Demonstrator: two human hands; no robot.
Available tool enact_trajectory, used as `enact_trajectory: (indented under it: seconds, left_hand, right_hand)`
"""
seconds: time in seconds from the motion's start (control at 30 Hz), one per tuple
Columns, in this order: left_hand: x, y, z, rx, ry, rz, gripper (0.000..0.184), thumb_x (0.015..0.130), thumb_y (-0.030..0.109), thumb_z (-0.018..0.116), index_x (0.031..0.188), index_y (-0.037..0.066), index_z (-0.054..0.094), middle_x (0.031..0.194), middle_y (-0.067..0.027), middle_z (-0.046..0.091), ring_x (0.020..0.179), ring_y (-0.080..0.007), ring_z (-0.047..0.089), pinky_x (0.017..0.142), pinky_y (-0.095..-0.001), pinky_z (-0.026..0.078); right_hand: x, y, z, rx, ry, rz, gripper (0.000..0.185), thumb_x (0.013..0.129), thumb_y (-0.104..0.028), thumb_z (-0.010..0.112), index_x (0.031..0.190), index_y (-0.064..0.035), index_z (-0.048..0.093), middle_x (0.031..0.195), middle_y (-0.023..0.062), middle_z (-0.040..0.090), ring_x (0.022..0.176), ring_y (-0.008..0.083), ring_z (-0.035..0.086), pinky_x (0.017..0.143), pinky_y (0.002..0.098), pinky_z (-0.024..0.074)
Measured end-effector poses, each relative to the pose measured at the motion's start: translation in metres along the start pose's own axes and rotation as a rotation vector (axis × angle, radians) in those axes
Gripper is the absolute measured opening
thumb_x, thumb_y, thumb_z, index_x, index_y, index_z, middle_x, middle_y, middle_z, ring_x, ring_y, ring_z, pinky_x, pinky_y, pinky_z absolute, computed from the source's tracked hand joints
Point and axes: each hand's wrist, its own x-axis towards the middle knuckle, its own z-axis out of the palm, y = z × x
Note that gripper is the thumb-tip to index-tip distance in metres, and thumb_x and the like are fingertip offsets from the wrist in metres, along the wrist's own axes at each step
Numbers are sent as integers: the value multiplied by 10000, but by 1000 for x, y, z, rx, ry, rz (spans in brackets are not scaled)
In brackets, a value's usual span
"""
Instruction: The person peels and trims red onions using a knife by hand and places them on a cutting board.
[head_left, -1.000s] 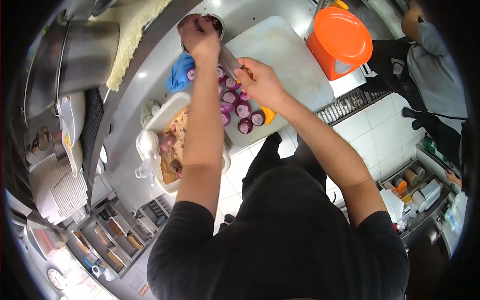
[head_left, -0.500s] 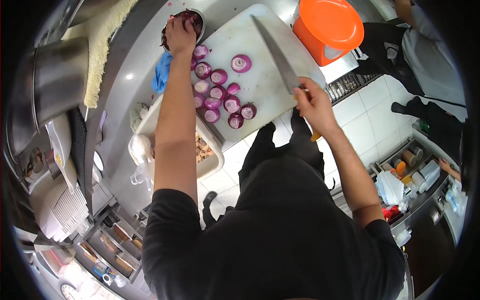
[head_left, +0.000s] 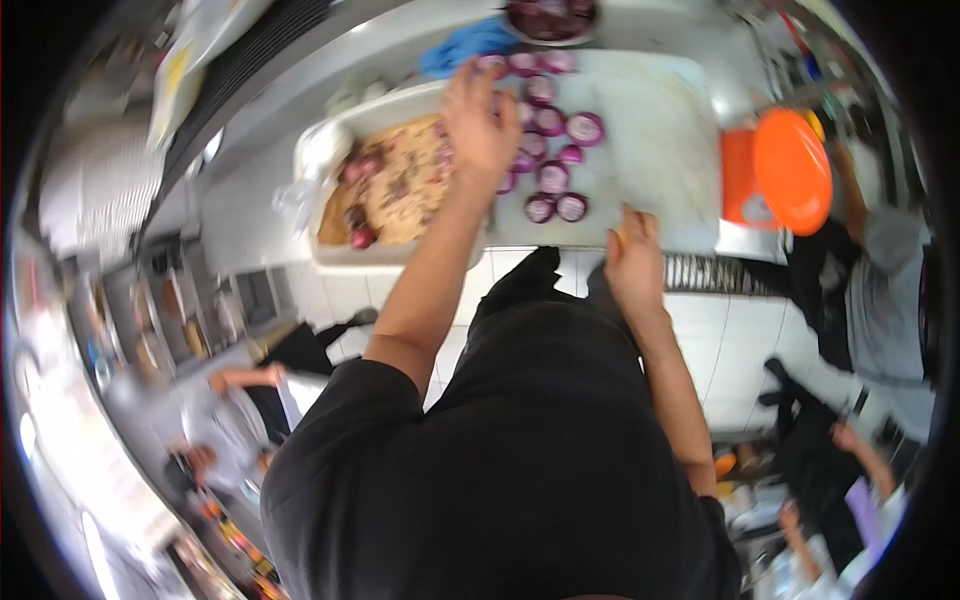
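My left hand (head_left: pixel 483 130) is over the left edge of the white cutting board (head_left: pixel 660 120), fingers apart, beside several peeled red onions (head_left: pixel 552 178) with cut ends. Whether its fingertips touch an onion is blurred. At the board's front edge, my right hand (head_left: pixel 636 262) is closed around the yellow handle of a knife (head_left: pixel 620 238); its blade is hard to make out. A metal bowl (head_left: pixel 552 38) with dark red-purple contents stands behind the board. Left of the board is a white tub (head_left: pixel 312 210) with brown peel scraps and a few unpeeled red onions (head_left: pixel 362 237).
A blue cloth (head_left: pixel 465 48) lies behind the tub. An orange bucket (head_left: pixel 745 175) with an orange lid stands right of the board. A co-worker in grey (head_left: pixel 890 285) is at the right; other people are at the lower left and lower right.
My left hand has come out of the metal bowl and back toward the tub and onions. My right hand has drawn to the board's front edge. The camera view has turned.
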Motion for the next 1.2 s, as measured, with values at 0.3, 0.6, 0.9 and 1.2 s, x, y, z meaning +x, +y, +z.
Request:
enact_trajectory:
  seconds: [0.3, 0.6, 0.9, 1.2]
  left_hand:
    - [-94, 5, -101, 56, -99, -374, 433, 917, 134, 718, 1342, 66, 668, 1423, -219, 600, 1299, -429, 587, 1097, -518, 469]
    - [-136, -144, -189, 668, -252, -732, 578, 917, 308, 744, 1433, 90, 603, 1420, -178, 631, 1287, -389, 620, 1106, -522, 433]
    - [-128, -178, -215, 790, -938, -1078, 741, 842, 475, 770, 1463, 117, 584, 1382, -153, 727, 1316, -326, 672, 1112, -492, 488]
    - [-134, -194, -221, 251, -615, -621, 708, 778, 96, 770, 1454, 50, 565, 1233, -178, 755, 1159, -368, 726, 948, -437, 581]
  right_hand:
    - [27, 41, -39, -65, 50, -142, 428, 1040, -105, 645, 1447, 20, 594, 1300, 262, 607, 1156, 460, 637, 1008, 487, 524]
    - [40, 75, -47, -147, 35, -21, 433, 1091, -179, 571, 1493, -20, 544, 1240, 303, 687, 1143, 467, 671, 965, 501, 535]
    - [39, 53, -54, -177, -52, 149, 415, 1095, -195, 543, 1487, -63, 507, 1069, 302, 728, 981, 505, 712, 817, 564, 554]
    - [43, 58, -57, -120, -50, 173, 401, 1071, -207, 585, 1438, -58, 527, 999, 314, 730, 953, 538, 691, 804, 612, 540]
